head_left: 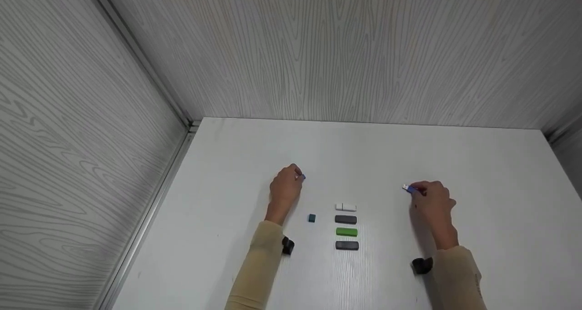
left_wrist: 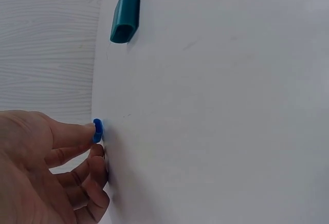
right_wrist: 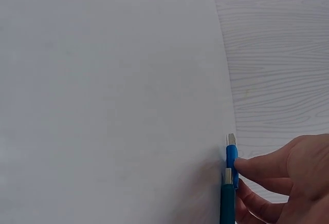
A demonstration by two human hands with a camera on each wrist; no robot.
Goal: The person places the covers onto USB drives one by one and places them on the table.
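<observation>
My left hand (head_left: pixel 286 189) pinches a small blue USB stick cap (left_wrist: pixel 97 130) between thumb and fingers, just over the white table. On the right, my right hand (head_left: pixel 433 203) holds a blue USB stick (right_wrist: pixel 232 157) with its metal plug bare and pointing away from the fingers. Beside it in the right wrist view is a teal USB stick (right_wrist: pixel 227 203), also uncapped; whether the hand holds it or it lies on the table, I cannot tell. A teal cap (head_left: pixel 312 218) lies on the table near my left wrist, its hollow end showing in the left wrist view.
Between the arms, several capped USB sticks lie in a column: a white one (head_left: pixel 346 207), a dark grey one (head_left: pixel 346 219), a green one (head_left: pixel 347 232) and another dark grey one (head_left: pixel 347 245). Wood-grain panels (head_left: pixel 318 51) rise behind and left of the table (head_left: pixel 363 151).
</observation>
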